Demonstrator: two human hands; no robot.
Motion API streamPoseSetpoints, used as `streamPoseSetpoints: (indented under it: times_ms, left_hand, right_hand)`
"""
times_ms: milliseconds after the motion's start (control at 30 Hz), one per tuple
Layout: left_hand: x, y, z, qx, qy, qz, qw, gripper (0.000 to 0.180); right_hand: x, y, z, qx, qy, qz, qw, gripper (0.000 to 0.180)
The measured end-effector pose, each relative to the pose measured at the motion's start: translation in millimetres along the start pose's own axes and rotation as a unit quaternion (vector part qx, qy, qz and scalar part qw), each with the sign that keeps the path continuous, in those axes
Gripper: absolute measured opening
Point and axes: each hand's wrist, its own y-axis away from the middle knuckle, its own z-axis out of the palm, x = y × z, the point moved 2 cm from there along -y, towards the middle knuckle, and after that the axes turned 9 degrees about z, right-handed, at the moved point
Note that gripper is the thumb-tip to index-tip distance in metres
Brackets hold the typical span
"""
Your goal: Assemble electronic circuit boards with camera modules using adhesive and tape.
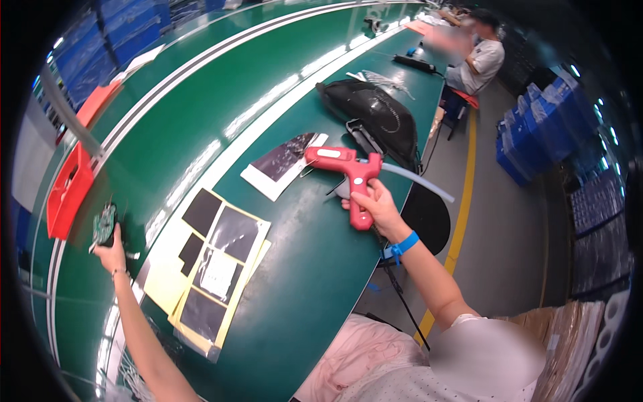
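My right hand (383, 206) is wrapped round the handle of a red glue gun (335, 162), held above the green workbench (295, 268). The gun's nozzle end points left, and a pale translucent glue stick (418, 179) juts from its back. Out to the left, my left hand (112, 256) grips a small green circuit board (104, 225) with dark parts and loose wire ends, over the green conveyor belt (194, 87). Beyond the gun's nozzle lies a white-edged sheet (268, 182) with a dark glossy film. Nearer, yellow backing sheets (167, 268) carry several black pads.
A black bag (375, 110) lies beyond the glue gun, with white cables (385, 82) behind it. At the left stands a red bin (70, 191). Another person (482, 63) sits at the bench's far end. Wrapped blue crates (546, 127) stand across the aisle; a black stool (425, 218) is beside the bench.
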Motion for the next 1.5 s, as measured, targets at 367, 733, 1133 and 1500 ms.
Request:
streamPoseSetpoints:
  times_ms: [367, 733, 1133, 1500]
  left_hand:
    - [21.4, 18.4, -5.4, -0.067, -0.065, -0.062, 0.994, 0.111]
    - [175.4, 141.0, -107.6, -0.135, 0.146, 0.101, 0.975, 0.073]
    - [186.3, 219.7, -182.4, -0.126, 0.221, 0.062, 0.965, 0.077]
    - [165.8, 275.6, -209.6, -0.092, 0.28, -0.028, 0.955, 0.071]
  right_hand:
    - [2.0, 15.3, 2.4, 0.007, 0.014, -0.052, 0.999, 0.052]
    - [-9.7, 23.7, 10.5, 0.016, 0.326, -0.238, 0.915, 0.062]
    - [-16.9, 22.8, 29.1, 0.043, 0.48, -0.251, 0.839, 0.055]
    - [-25.0, 21.8, 34.8, 0.07, 0.51, -0.23, 0.826, 0.053]
